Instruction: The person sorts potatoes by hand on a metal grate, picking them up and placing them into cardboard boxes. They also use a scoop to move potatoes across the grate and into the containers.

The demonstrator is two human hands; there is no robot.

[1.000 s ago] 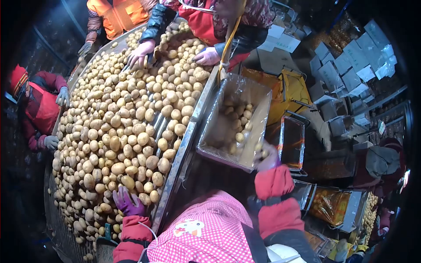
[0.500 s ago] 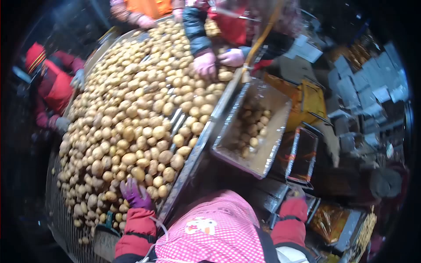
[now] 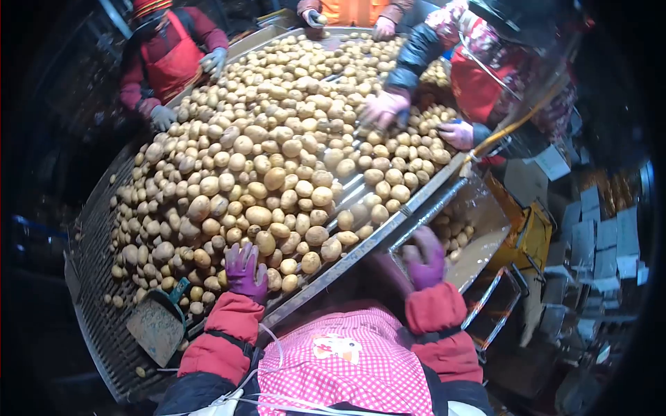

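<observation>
Potatoes (image 3: 258, 215) cover the slatted sorting table (image 3: 96, 239) in a wide heap. My left hand (image 3: 245, 272), in a purple glove, lies at the heap's near edge with fingers spread, touching the potatoes and gripping none. My right hand (image 3: 424, 262), gloved alike, is raised beyond the table's right rail (image 3: 347, 258), in front of a plastic-lined box (image 3: 479, 243) partly filled with potatoes. Its fingers are motion-blurred, but the thumb stands apart and nothing shows between them. Left of my left hand, a dustpan-like scoop (image 3: 158, 326) with a green handle rests on the slats.
One co-worker (image 3: 172, 62) stands at the far left, another in orange (image 3: 347, 12) at the far end. A third reaches a pink-gloved hand (image 3: 385, 109) into the heap from the right. A yellow crate (image 3: 531, 236) and stacked white cartons (image 3: 605, 239) stand right.
My right hand has come up from the small boxes at lower right to the lined box. My left hand stays on the potatoes. The whole view has shifted, showing more of the table's far end.
</observation>
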